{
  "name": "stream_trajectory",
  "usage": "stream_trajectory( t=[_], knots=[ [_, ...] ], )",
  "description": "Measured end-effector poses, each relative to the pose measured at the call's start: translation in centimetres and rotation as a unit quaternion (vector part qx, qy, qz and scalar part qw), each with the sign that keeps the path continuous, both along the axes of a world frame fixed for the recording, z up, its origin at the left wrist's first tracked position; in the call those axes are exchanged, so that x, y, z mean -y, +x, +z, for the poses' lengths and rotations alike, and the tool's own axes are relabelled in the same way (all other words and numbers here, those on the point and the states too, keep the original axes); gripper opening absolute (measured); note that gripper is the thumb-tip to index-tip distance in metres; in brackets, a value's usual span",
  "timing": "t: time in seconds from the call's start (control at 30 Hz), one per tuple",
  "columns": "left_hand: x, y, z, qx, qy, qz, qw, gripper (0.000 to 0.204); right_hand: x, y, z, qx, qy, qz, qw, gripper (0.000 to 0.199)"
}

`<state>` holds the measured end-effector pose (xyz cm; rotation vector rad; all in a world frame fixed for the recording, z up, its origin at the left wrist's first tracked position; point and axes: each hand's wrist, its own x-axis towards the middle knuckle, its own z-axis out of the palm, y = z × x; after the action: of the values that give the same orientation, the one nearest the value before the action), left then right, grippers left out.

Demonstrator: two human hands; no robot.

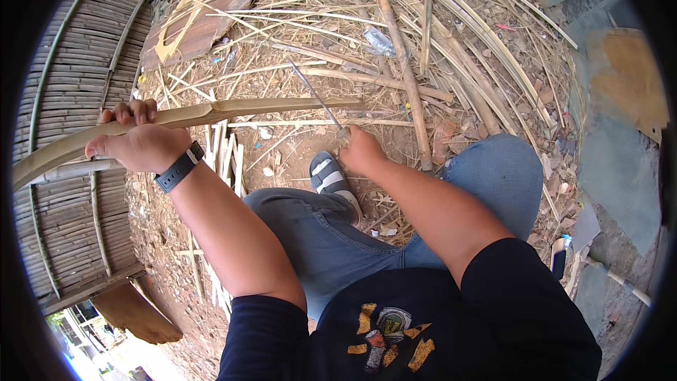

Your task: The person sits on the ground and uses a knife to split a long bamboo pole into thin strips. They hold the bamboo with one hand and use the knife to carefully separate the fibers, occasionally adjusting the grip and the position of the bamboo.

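My left hand (137, 142), with a dark wristband, is closed around a long split bamboo strip (268, 107) that runs from the far left edge to the middle of the view. My right hand (361, 149) grips the handle of a thin metal blade (314, 92) that points up and to the left, its tip beyond the bamboo strip's right end. Both hands are held above my knees in blue jeans. A grey and white sandal (331, 178) shows just below the right hand.
A woven bamboo panel (67, 99) lies at the left. Cut bamboo poles and slivers (409, 49) are strewn over dry straw and dirt ahead. A flat brown board (194, 25) lies at the upper left. Concrete slabs (613, 155) border the right.
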<state>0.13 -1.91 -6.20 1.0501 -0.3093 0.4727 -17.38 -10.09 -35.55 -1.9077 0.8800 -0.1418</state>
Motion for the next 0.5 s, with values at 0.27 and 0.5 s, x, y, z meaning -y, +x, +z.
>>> stream_trajectory(
  t=[0.27,0.5],
  knots=[
    [-0.4,0.0,-0.4,-0.005,0.020,-0.020,1.000,0.066,-2.6,1.0,9.9,0.097,0.045,0.060,0.992,0.038],
    [-0.3,0.1,0.1,-0.025,0.004,-0.014,1.000,0.066,-1.8,-0.1,0.9,0.029,0.035,-0.012,0.999,0.042]
  ],
)
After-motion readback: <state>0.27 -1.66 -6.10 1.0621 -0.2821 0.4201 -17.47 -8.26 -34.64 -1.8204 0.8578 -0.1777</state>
